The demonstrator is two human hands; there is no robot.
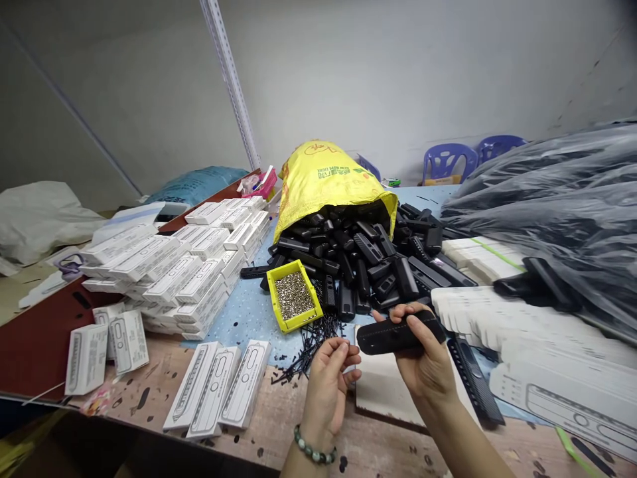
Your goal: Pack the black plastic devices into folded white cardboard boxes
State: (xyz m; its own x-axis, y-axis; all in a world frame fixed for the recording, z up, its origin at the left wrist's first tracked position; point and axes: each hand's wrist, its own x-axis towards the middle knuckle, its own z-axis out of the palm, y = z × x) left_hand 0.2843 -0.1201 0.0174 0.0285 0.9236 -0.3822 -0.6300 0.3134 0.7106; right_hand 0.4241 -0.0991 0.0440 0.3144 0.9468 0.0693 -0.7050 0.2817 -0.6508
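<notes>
My right hand (pixel 425 365) grips a long black plastic part (pixel 398 333) with a textured face, raised above the table. My left hand (pixel 326 392), with a green beaded bracelet (pixel 313 445) on its wrist, has its fingertips drawn together just left of that part. Anything between them is too small to tell. Thin black pins (pixel 311 345) lie scattered close to my left hand. Beyond them stands a yellow tray of small metal pieces (pixel 293 297). A heap of black plastic parts (pixel 361 262) spills from a yellow woven sack (pixel 331 186). Under my right hand lies a white card (pixel 383 388).
Stacked white printed boxes (pixel 199 282) fill the left side, with several more (pixel 216 388) standing at the front. A black ribbed strip (pixel 475 382) and white card sheets (pixel 562 372) lie right. A black plastic bag (pixel 552 206) bulges behind them. Blue chairs (pixel 448 162) stand beyond.
</notes>
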